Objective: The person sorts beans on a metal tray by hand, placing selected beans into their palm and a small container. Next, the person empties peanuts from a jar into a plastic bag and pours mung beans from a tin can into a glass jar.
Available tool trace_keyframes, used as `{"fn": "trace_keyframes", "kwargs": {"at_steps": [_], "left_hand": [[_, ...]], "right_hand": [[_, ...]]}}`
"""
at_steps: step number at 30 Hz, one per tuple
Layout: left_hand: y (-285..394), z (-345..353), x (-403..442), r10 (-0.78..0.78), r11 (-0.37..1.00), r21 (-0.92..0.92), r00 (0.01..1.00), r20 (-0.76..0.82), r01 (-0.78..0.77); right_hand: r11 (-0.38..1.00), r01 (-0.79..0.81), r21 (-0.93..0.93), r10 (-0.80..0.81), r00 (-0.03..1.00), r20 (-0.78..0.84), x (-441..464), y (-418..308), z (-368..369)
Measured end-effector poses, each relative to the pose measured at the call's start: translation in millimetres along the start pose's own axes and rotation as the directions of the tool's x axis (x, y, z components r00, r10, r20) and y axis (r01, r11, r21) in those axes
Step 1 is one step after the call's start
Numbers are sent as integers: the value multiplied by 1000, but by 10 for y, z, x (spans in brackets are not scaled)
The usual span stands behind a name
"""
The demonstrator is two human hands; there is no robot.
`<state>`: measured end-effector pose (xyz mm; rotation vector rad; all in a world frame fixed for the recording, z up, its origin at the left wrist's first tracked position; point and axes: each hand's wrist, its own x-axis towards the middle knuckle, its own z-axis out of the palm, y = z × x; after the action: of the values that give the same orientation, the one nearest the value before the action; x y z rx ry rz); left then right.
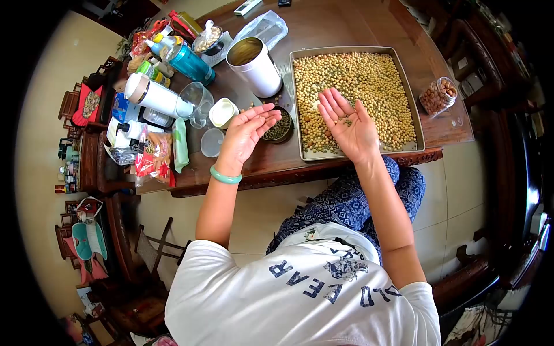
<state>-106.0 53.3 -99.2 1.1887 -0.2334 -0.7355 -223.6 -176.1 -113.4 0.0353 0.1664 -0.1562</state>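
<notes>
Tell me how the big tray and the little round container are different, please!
The tray has straight sides and corners, while the round container is circular. The tray is much bigger than the round container. The tray holds mostly yellow beans; the round container holds green beans. Both are open on top and sit on the table.

Blue bottle (192,64) near white tumbler (153,95)

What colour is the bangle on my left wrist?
The bangle is pale green; it shows best in the head view, the only one.
</notes>
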Motion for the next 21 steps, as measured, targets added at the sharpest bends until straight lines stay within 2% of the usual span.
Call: {"fn": "trace_keyframes", "kwargs": {"at_steps": [12, 21], "left_hand": [[44, 91, 60, -77, 997, 8, 997, -11, 77], [9, 102, 106, -75, 997, -36, 997, -36, 74]], "right_hand": [[1000, 4, 0, -4, 1000, -7, -9, 6, 20], [999, 24, -36, -26, 999, -37, -11, 16, 46]]}}
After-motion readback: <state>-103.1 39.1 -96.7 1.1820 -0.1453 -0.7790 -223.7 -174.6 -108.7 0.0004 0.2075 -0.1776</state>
